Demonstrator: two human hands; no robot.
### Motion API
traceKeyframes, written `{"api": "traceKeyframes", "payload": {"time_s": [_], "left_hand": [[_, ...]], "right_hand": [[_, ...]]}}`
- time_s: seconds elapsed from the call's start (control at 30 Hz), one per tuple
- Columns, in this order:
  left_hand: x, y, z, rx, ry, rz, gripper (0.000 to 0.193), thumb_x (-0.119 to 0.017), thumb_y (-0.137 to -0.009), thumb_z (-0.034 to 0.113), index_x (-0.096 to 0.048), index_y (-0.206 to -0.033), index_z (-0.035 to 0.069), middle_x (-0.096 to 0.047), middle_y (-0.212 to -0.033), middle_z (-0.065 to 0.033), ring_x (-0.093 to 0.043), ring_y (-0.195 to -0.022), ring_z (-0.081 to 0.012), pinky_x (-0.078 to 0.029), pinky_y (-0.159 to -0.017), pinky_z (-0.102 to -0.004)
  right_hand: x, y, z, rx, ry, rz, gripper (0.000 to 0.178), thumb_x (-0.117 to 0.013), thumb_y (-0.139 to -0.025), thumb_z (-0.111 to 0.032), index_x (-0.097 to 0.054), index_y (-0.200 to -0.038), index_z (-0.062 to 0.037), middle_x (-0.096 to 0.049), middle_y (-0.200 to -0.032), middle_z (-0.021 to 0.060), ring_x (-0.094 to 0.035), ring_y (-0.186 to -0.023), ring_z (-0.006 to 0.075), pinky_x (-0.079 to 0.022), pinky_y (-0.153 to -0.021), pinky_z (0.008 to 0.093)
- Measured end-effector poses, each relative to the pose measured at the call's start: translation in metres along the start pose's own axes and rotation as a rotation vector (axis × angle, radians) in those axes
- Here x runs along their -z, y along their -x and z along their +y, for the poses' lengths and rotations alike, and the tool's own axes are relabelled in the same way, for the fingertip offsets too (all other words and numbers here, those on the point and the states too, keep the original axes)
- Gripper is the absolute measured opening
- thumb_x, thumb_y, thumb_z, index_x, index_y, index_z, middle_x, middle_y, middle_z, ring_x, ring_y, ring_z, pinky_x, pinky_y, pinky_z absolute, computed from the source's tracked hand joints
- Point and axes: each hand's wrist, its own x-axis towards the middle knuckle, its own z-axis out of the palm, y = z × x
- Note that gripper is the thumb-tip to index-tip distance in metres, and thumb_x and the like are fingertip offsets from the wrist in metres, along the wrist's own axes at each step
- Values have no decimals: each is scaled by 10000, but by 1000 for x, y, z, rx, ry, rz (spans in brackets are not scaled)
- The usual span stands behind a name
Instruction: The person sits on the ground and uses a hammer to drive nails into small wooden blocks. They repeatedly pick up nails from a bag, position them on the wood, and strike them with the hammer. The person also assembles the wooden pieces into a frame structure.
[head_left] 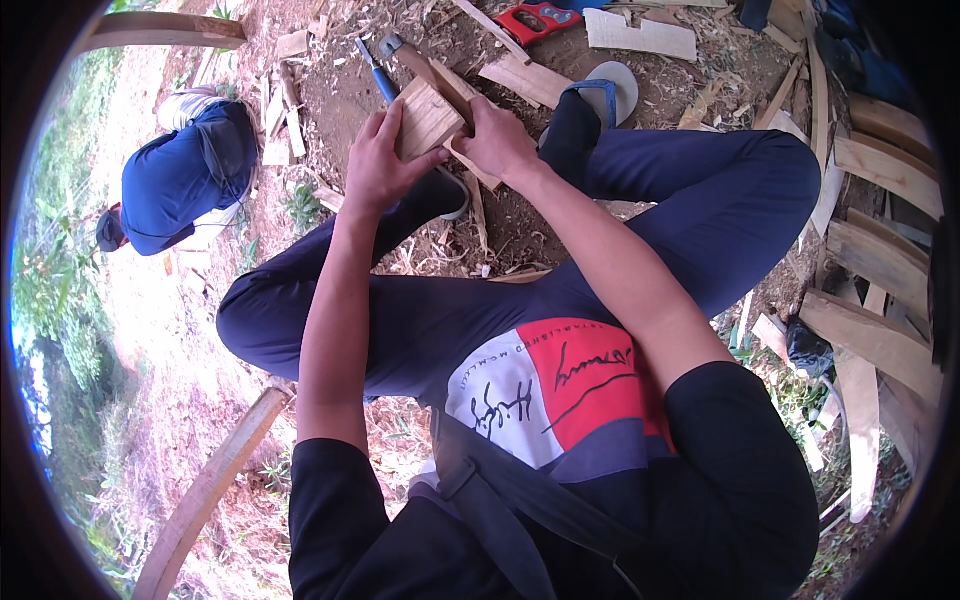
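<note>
A pale wooden block (426,122) is held up in front of my crossed legs. My left hand (378,165) grips its left side, with the thumb along the near edge. On the right side my right hand (495,140) is closed around the block's edge. A darker brown wooden piece (445,92) runs along the block's far right side toward a grey rounded end (392,45); whether my right fingers also hold it, I cannot tell. Just beyond the block lies a chisel-like tool with a blue handle (382,82).
A red-handled saw (540,20) and a flat board (640,35) lie at the far side among shavings. Curved wooden pieces (880,255) are stacked at right. A person in blue (185,185) bends over at left. A curved timber (215,490) stands near left.
</note>
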Motion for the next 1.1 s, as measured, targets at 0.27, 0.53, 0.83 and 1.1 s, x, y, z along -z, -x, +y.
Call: {"api": "traceKeyframes", "payload": {"time_s": [0.27,0.53,0.83,1.1], "left_hand": [[3,0,3,36,-7,-45,939,-801,-702,523,-460,-1364,-49,-575,-1137,-212,-612,-1027,-360,-493,-884,-427],[2,0,3,52,-9,-46,943,-799,-700,528,-458,-1365,-48,-574,-1138,-212,-608,-1034,-364,-490,-883,-434],[-2,0,0,0,-28,33,929,-798,-678,552,-490,-1329,-36,-597,-1057,-206,-621,-964,-373,-507,-846,-448],[-2,2,-1,-1,-24,34,925,-791,-687,553,-483,-1335,-31,-597,-1065,-206,-622,-962,-379,-506,-844,-451]], "right_hand": [[-1,-3,4,4,-9,26,489,-733,-770,-253,-513,-1113,18,-668,-956,274,-643,-956,435,-511,-840,500],[2,-1,0,17,22,26,484,-751,-774,-252,-519,-1094,27,-672,-936,266,-654,-943,420,-520,-833,489],[5,1,-6,-12,22,-5,448,-758,-782,-242,-540,-1076,18,-678,-961,248,-657,-963,402,-521,-857,474],[3,1,-5,4,37,8,453,-758,-784,-247,-537,-1074,24,-678,-949,248,-657,-952,405,-522,-838,476]]}}
